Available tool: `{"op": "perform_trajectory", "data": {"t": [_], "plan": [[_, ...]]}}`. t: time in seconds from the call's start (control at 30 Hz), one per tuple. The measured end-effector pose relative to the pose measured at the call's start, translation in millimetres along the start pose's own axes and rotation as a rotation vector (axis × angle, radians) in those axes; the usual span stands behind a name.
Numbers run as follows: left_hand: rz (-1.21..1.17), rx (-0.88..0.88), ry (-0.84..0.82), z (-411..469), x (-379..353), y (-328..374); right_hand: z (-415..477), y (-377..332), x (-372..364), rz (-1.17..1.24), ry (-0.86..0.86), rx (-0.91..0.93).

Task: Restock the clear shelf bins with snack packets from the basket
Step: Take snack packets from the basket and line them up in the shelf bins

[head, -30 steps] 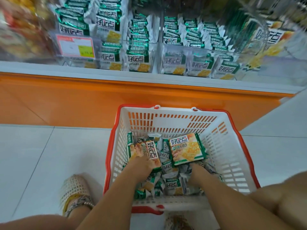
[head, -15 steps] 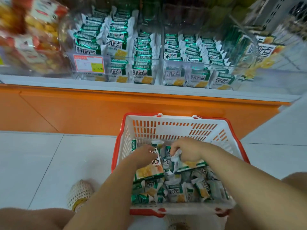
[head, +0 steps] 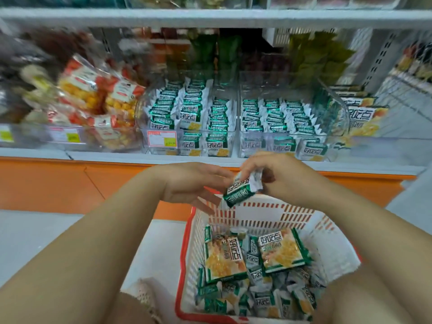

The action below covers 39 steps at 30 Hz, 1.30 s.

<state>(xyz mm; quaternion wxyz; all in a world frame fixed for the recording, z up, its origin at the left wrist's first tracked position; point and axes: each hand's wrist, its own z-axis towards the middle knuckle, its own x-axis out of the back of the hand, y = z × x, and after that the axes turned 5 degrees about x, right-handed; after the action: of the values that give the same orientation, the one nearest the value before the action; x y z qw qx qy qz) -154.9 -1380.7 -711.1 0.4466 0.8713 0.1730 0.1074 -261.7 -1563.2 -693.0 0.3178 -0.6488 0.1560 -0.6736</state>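
Snack packet (head: 240,192), small, green and white: we find it held in the air over the far wall of the basket (head: 187,253), level with the orange base panel (head: 70,183) and below the shelf (head: 117,156). The right hand (head: 280,178) pinches it from above, with fingers and thumb curled round its crimped top edge. We cannot tell whether the hand holds one packet or several pressed together.

The left hand (head: 191,183) is open, its fingers straight and spread. Its fingertips lie just beside the held packet; we cannot tell whether they touch it.

The basket is white with a red rim and stands on the floor between the person's knees. In it we see two larger packets (head: 224,258) lying flat and side by side on a heap of loose small packets (head: 261,300) of the same green and white kind.

On the shelf we see two clear bins side by side. The left bin (head: 187,130) carries a price label (head: 161,138) on its front and holds upright rows of the small packets. The right bin (head: 264,136) holds similar rows. Further left lie blurred red-and-yellow packets (head: 100,106)
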Motion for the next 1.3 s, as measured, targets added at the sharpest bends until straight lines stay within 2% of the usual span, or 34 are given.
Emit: {"op": "perform_trajectory", "data": {"t": [0.17,0.3,0.37,0.47,0.57,0.63,0.73,0.8,0.93,1.03,1.3], "plan": [[-0.208,-0.169,0.071,-11.3,2.3,-0.2,18.1,-9.1,-8.3,0.242,0.213,0.040],[-0.524,-0.326,0.203,-7.5,6.0,6.1,40.7,-17.0,-10.8,0.607,0.564,-0.113],[-0.666,-0.367,0.311,-3.8,7.9,8.9,49.2,-20.4,-16.1,0.759,0.591,-0.184],[-0.719,-0.398,0.357,0.8,9.8,11.8,63.6,-26.9,-29.2,0.615,0.516,-0.188],[-0.713,-0.400,0.405,1.6,17.3,13.0,87.7,-28.7,-31.0,0.496,0.552,-0.155],[-0.564,-0.363,0.583,0.8,27.1,12.2,106.0,-24.5,-24.3,0.364,0.597,-0.132],[-0.046,-0.298,0.965,-0.1,46.5,2.8,134.0,-16.0,-13.2,0.110,0.628,-0.135],[0.254,-0.264,1.090,2.6,59.4,-4.6,152.6,-9.4,-13.2,-0.015,0.609,-0.141],[0.499,-0.182,1.107,12.9,76.6,-10.0,183.9,2.5,-25.7,-0.249,0.461,-0.155],[0.640,-0.117,1.076,14.5,80.5,-14.8,199.3,8.9,-26.8,-0.300,0.401,-0.191],[0.743,-0.027,1.085,18.1,87.4,-25.7,209.8,9.3,-4.6,-0.430,0.239,-0.312]]}}
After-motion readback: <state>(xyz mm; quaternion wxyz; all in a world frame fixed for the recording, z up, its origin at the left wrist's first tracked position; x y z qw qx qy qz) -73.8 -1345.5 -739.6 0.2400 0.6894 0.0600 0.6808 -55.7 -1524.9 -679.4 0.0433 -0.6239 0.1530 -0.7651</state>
